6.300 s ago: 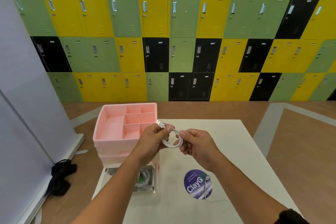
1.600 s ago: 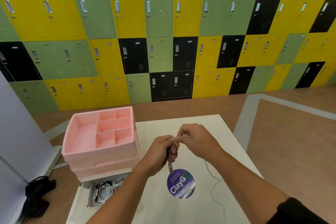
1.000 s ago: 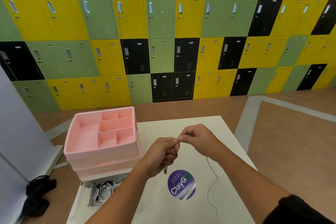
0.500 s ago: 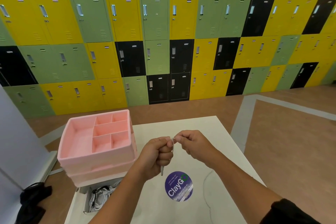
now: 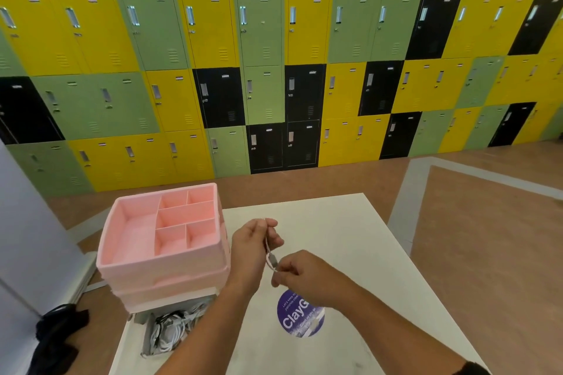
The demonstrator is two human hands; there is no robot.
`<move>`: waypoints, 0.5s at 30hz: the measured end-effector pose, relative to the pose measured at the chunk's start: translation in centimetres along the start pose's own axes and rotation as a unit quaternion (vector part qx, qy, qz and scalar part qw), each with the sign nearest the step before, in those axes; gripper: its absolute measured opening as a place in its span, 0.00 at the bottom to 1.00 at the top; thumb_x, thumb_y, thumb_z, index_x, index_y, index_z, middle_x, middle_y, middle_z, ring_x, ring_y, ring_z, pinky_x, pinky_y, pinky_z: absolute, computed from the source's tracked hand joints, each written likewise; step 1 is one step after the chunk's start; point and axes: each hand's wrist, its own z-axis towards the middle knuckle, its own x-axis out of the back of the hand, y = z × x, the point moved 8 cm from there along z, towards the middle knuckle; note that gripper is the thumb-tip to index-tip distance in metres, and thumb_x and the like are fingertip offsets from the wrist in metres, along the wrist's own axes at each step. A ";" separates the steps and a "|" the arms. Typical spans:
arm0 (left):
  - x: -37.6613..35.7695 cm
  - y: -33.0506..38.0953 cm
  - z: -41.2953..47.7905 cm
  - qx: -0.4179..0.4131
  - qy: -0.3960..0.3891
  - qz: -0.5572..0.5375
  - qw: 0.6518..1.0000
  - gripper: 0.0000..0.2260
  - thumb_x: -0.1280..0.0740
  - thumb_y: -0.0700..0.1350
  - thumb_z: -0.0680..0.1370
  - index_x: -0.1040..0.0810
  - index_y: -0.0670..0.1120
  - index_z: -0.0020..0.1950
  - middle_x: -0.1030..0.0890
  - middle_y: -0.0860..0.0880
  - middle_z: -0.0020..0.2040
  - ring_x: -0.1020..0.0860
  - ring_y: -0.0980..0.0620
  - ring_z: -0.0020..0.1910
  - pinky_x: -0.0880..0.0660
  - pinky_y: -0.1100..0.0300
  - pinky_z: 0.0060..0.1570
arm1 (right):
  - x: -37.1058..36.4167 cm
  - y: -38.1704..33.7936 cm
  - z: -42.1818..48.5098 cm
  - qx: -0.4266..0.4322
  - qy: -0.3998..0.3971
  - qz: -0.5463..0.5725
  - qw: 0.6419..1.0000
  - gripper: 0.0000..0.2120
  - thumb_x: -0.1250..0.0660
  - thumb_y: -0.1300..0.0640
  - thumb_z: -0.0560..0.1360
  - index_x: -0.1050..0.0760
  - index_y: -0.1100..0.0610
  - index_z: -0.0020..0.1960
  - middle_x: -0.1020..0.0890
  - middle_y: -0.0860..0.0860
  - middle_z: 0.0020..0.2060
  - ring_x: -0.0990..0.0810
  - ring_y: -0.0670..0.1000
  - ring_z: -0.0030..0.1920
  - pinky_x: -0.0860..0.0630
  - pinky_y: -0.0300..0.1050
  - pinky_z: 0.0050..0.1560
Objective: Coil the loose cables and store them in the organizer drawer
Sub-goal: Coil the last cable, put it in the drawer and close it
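Note:
A thin white cable (image 5: 269, 253) with a grey plug runs between my two hands above the white table (image 5: 350, 237). My left hand (image 5: 254, 245) pinches its upper part, fingers closed. My right hand (image 5: 300, 275) grips it lower down, just below the plug. The pink organizer (image 5: 134, 256) stands at the table's left, its top tray divided into several empty compartments. Below it the bottom drawer (image 5: 146, 335) is pulled out and holds a pile of white and dark cables (image 5: 172, 329). My left forearm hides part of that drawer.
A round purple ClayGo sticker (image 5: 297, 318) lies on the table under my right wrist. A black cloth bundle (image 5: 58, 332) sits on the brown floor at the left, beside a white panel. Yellow, green and black lockers fill the far wall.
My right hand has dropped from beside the left hand to below it, drawing the cable down. The trailing cable on the table at the right is out of sight.

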 end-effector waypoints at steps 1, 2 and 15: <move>-0.1 0.1 -0.3 -0.017 -0.020 0.053 0.998 0.15 0.44 0.40 0.86 0.19 0.39 0.48 0.22 0.45 0.33 0.22 0.51 0.33 0.22 0.59 0.37 | 0.6 -0.9 0.0 0.018 0.008 -0.007 1.000 0.09 0.36 0.50 0.78 0.18 0.49 0.45 0.19 0.47 0.35 0.24 0.47 0.34 0.28 0.44 0.39; -0.4 0.1 -0.5 -0.028 -0.047 0.088 0.995 0.15 0.44 0.40 0.85 0.19 0.38 0.47 0.22 0.44 0.33 0.23 0.51 0.32 0.24 0.59 0.32 | 1.5 -1.7 0.0 0.036 0.028 -0.010 0.999 0.09 0.36 0.51 0.77 0.18 0.50 0.42 0.20 0.50 0.34 0.25 0.48 0.33 0.28 0.47 0.39; -3.7 -0.7 -2.9 0.198 -0.246 -0.112 0.942 0.15 0.47 0.40 0.85 0.23 0.39 0.45 0.37 0.49 0.30 0.41 0.55 0.27 0.41 0.64 0.26 | 8.0 -1.6 0.6 0.074 0.198 0.077 0.974 0.05 0.30 0.57 0.77 0.16 0.54 0.44 0.19 0.36 0.31 0.22 0.38 0.34 0.30 0.29 0.39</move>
